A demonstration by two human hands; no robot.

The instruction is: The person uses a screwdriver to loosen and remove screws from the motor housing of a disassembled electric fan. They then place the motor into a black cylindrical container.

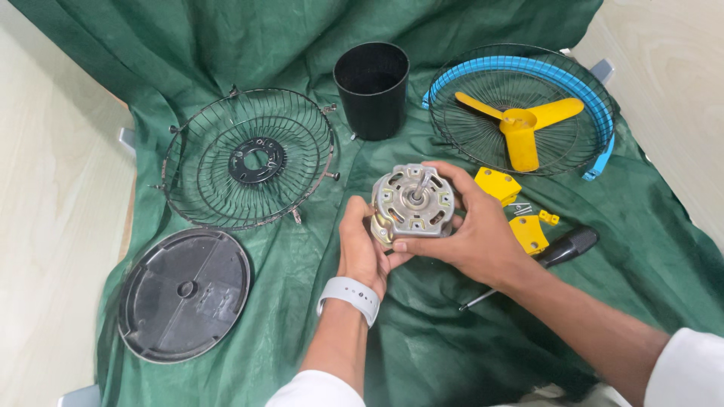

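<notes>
I hold a silver fan motor (412, 203) with its shaft pointing up, above a green cloth (302, 249). My left hand (360, 249) grips its lower left side; a grey watch sits on that wrist. My right hand (471, 230) wraps around the motor's right side and back, thumb under its front edge. Both hands are shut on the motor.
A black wire fan guard (249, 158) lies at the left, a black round base (185, 294) below it. A black cylinder (372, 89) stands behind. A second guard with a blue rim (603, 113) holds a yellow fan blade (520, 128). Yellow parts (528, 232), screws and a screwdriver (562, 249) lie at the right.
</notes>
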